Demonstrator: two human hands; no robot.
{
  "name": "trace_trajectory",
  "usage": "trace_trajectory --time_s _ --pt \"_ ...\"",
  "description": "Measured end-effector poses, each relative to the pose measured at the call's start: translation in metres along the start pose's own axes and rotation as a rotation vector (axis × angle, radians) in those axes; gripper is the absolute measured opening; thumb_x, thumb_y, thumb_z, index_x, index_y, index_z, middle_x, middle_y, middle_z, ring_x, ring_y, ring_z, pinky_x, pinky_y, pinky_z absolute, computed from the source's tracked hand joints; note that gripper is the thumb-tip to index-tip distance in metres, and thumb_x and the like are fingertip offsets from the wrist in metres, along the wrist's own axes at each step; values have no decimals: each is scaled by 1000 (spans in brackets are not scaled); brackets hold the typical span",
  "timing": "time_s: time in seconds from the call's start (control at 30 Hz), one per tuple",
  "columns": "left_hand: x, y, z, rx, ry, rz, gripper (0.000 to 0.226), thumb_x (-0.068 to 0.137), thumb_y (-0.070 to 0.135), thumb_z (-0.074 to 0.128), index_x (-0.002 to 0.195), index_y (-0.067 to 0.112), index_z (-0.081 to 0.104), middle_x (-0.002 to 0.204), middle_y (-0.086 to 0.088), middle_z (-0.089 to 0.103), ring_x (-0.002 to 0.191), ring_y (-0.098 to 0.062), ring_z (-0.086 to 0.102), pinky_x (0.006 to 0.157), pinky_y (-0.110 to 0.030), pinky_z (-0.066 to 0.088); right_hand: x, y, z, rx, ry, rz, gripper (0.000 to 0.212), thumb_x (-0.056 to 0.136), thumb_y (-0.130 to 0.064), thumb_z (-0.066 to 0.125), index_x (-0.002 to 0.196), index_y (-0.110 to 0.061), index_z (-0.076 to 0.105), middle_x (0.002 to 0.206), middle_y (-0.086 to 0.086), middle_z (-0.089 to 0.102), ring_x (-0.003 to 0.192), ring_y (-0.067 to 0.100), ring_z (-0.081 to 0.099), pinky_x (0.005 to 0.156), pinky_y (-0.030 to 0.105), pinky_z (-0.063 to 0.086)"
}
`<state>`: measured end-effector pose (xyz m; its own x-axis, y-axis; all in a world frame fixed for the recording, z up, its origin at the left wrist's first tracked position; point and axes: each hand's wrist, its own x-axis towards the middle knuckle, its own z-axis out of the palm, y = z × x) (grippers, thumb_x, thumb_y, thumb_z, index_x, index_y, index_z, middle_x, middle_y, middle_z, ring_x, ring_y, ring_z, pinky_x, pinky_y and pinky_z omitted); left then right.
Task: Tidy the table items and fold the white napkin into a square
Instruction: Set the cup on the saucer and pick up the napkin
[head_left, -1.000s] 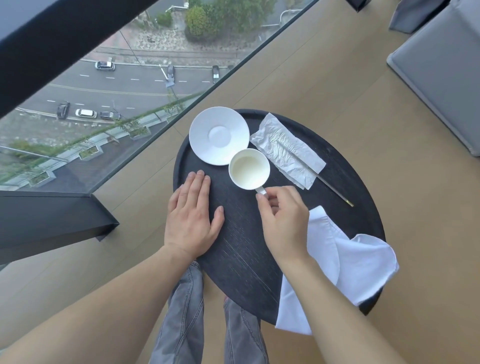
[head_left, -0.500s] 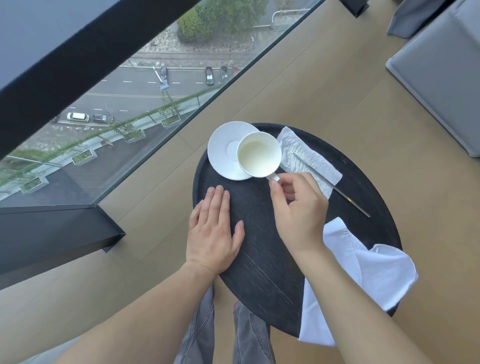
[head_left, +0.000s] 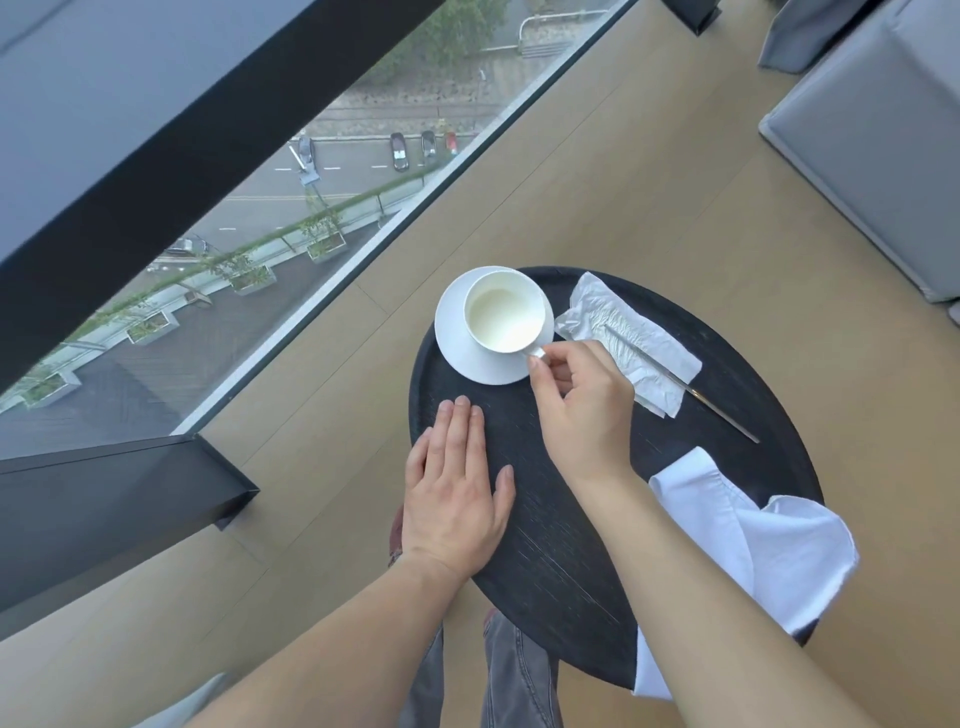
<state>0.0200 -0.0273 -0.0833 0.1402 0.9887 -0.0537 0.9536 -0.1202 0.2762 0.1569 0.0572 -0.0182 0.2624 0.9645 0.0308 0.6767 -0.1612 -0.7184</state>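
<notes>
Black and round, the table (head_left: 561, 545) is sitting by a floor-level window (head_left: 291, 218), the left hand (head_left: 454, 499) lying flat on it, the right hand (head_left: 584, 410) pinching the cup (head_left: 504, 314) on its saucer (head_left: 457, 353), the white napkin (head_left: 748, 545) drooping off the near edge.

1. Tables: one round black table (head_left: 571, 545).
2. Cups: one white cup (head_left: 506, 312).
3. Saucers: one white saucer (head_left: 457, 348).
4. Cloth napkins: one white napkin (head_left: 769, 545).
5. Paper wrappers: one crumpled wrapper (head_left: 597, 317).
6. Slim metal utensils: one (head_left: 722, 415); type cannot be told.
7. Hands: two, left hand (head_left: 452, 499) and right hand (head_left: 587, 410).
</notes>
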Motion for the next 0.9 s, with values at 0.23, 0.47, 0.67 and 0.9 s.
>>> trace_trajectory --time_s 0.23,0.47,0.67,0.9 --pt "0 -1 -1 -25 -56 -2 70 98 42 51 154 0 40 162 -16 38 154 -29 30 123 -44 23 -1 -1 -2 -17 -36 6 6 93 -13 68 93 -7 69 89 3 62 75 19 63 70 40 55" --pt "2 -4 -4 -57 -99 -7 71 100 44 50 155 1 36 164 -16 35 155 -29 25 125 -44 20 -11 6 -20 -13 -101 83 31 97 -22 63 125 -9 65 113 3 65 91 14 68 81 39 57" --pt "3 10 -20 -238 -131 -77 64 94 35 56 147 1 45 159 -19 39 151 -36 30 121 -52 27 -70 45 -90 -223 76 186 17 95 -18 65 110 -11 69 102 3 66 94 24 61 80 41 53" --pt "24 102 -30 -489 -278 445 43 101 26 55 137 3 54 146 -11 54 136 -28 49 112 -41 40 -149 100 -161 -334 63 591 35 89 -35 73 111 -10 64 104 2 61 91 24 60 75 35 48"
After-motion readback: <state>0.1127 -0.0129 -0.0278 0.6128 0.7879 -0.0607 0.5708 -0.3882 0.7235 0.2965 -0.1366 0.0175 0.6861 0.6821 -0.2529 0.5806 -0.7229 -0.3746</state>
